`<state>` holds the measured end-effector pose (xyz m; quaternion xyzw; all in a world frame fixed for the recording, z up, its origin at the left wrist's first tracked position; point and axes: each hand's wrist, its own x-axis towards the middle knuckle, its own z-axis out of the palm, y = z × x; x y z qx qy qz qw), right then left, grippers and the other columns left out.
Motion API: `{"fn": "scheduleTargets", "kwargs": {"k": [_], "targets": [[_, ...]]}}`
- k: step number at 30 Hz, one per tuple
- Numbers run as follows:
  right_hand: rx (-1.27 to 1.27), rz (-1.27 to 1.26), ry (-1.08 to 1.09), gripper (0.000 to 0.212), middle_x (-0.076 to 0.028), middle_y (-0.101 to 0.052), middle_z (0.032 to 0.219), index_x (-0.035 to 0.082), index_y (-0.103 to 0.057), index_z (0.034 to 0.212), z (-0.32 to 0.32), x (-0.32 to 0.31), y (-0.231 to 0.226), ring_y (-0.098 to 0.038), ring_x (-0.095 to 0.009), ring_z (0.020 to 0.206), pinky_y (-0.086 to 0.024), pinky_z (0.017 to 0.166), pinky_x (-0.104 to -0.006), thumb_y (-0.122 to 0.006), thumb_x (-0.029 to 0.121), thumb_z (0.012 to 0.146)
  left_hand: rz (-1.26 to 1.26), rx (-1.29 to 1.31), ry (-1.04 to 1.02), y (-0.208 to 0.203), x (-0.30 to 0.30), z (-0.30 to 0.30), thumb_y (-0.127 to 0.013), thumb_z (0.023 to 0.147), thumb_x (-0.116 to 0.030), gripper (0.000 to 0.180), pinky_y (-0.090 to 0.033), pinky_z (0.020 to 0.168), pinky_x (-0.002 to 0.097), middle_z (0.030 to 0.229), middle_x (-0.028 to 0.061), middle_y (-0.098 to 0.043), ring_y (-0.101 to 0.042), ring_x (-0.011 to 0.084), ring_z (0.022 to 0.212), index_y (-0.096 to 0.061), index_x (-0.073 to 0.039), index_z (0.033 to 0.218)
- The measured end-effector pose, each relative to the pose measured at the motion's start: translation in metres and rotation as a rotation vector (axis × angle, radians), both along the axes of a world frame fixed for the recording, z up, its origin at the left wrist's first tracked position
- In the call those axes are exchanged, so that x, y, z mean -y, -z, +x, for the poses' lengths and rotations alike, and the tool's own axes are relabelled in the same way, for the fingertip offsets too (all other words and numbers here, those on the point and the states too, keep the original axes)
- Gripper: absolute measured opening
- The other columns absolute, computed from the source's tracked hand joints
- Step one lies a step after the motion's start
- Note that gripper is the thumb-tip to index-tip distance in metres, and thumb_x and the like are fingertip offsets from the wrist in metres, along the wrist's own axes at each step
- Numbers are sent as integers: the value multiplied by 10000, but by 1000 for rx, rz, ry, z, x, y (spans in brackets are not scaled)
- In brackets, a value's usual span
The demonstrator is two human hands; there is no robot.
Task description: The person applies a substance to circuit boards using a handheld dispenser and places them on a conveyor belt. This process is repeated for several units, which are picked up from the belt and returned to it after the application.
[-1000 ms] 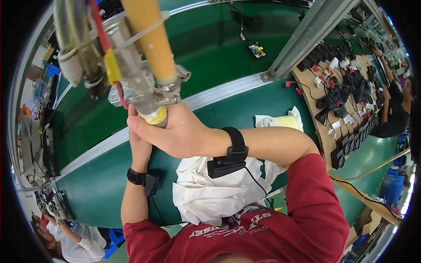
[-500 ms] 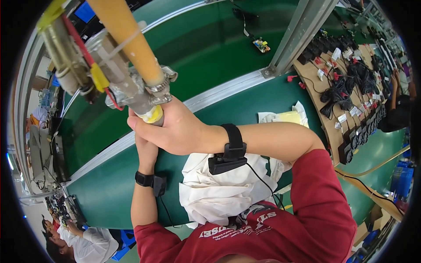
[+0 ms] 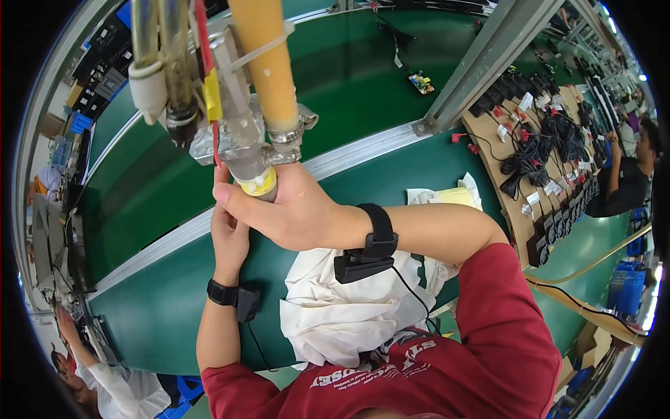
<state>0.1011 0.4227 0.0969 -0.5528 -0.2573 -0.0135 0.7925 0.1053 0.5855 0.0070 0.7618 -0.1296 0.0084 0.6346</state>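
A metal tool (image 3: 241,136) fed by a thick yellow-orange hose (image 3: 266,70) hangs in front of me, wrapped in foil, with a clamp at the hose end. My right hand (image 3: 296,209) is closed round its grey lower tube, just below a band of yellow tape (image 3: 259,183). Just behind and below, my left hand (image 3: 229,241) has bent fingers, partly hidden by the right hand and tool; what they grip is not visible. A finger reaches up by the end of a red wire (image 3: 216,143) with a yellow tag. Black straps with small boxes sit on both wrists.
White cloth (image 3: 342,300) lies bunched before my body on the green bench (image 3: 153,328). A white-and-yellow pad (image 3: 450,195) lies right of it. A metal rail (image 3: 370,150) and post (image 3: 474,70) stand beyond. Black cabled adapters cover a brown board (image 3: 495,167) at right. Co-workers sit both sides.
In the picture, the tool with its hose has shifted right and looks more upright. My hands stay at its lower end. A co-worker at lower left now stretches an arm out.
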Motion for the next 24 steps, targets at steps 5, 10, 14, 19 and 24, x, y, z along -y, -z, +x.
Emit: {"fn": "scheduleTargets", "kwargs": {"k": [5,10,14,19,24], "targets": [[-80,10,-14,125,-7,-624,854,20,-559,1032,-2,4,-1,-595,-73,775,-491,670,-258,-586,72,922,-37,28,-11,0,7,0,-541,936,-32,397,-413,962,271,1332,81,-493,-525,133,1140,-452,13,1320],[-87,-4,11,98,-9,-632,830,14,-576,982,-4,8,-4,-608,-76,764,-483,658,-248,-594,89,922,-126,-88,-3,5,5,-1,-550,923,4,347,-431,918,245,1203,62,-574,-557,112,1068,-486,12,1263],[-103,-14,17,108,22,-571,710,29,-560,923,-3,4,-6,-537,-18,662,-399,564,-197,-576,135,938,-138,-49,15,12,-1,3,-566,919,-3,192,-452,807,211,1010,22,-618,-576,74,911,-525,-3,1107],[-170,-75,48,148,49,-403,539,34,-474,1018,-4,-5,-11,-329,-28,410,-241,382,-217,-504,170,969,-130,-64,-1,29,-13,8,-592,915,-53,121,-428,646,176,854,-20,-590,-524,20,752,-570,-44,1034],[-206,-39,71,175,59,-353,543,26,-465,1054,-9,-4,-10,-304,-30,411,-233,382,-218,-499,177,973,-162,-15,5,27,-11,6,-603,911,-76,130,-450,644,195,846,-21,-585,-528,17,731,-562,-50,1032]]}}
